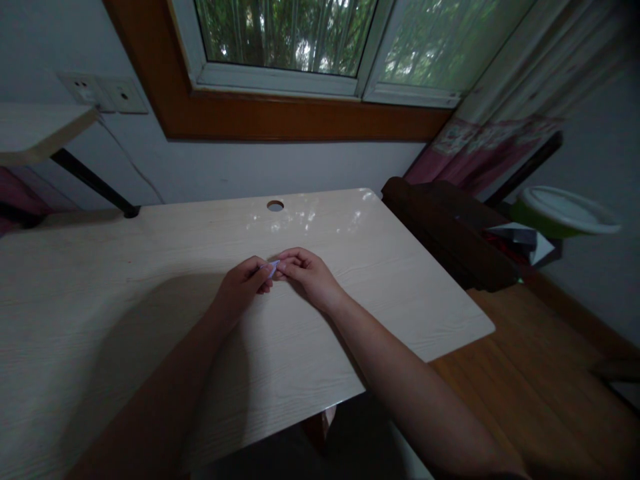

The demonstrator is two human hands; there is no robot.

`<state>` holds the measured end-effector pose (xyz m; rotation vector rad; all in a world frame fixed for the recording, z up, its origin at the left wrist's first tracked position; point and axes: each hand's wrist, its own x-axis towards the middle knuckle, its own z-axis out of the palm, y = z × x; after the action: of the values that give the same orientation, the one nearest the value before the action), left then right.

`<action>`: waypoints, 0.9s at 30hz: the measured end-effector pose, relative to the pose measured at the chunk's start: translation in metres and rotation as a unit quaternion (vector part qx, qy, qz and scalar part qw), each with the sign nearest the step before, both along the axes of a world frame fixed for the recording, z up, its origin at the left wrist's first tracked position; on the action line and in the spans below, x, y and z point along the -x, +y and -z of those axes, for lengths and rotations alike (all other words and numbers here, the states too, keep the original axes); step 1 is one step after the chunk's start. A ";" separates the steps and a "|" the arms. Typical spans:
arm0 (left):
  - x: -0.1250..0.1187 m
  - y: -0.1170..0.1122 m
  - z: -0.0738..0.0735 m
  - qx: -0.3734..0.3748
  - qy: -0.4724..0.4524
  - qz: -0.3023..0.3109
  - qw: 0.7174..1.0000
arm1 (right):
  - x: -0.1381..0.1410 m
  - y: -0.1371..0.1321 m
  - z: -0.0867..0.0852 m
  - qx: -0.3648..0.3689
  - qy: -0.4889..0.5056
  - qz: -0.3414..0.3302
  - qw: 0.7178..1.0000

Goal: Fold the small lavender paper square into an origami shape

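Observation:
My left hand and my right hand meet over the middle of a pale wooden desk. Both hands are closed in a pinch on a small pale blue piece of paper held between the fingertips. Most of the paper is hidden by my fingers, so its shape is unclear. The hands rest on or just above the desk top.
A round cable hole lies at the desk's far edge under the window. A dark chair stands at the right, beside a green basin with a white lid. A shelf juts out at far left.

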<state>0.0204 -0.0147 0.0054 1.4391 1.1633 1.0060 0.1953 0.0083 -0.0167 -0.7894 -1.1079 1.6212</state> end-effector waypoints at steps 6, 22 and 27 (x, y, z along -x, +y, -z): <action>0.000 0.001 0.002 0.005 -0.034 -0.004 0.999 | -0.001 0.000 -0.001 0.005 -0.036 -0.035 0.999; 0.001 0.000 -0.002 0.021 0.006 0.043 0.999 | 0.000 0.000 -0.002 0.019 -0.028 -0.007 0.999; -0.001 -0.002 -0.008 0.033 0.003 0.012 0.999 | 0.000 -0.001 -0.001 -0.007 -0.026 -0.018 0.999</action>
<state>0.0210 -0.0169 0.0134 1.4015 1.1702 0.9403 0.1957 0.0078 -0.0155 -0.8113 -1.1751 1.6281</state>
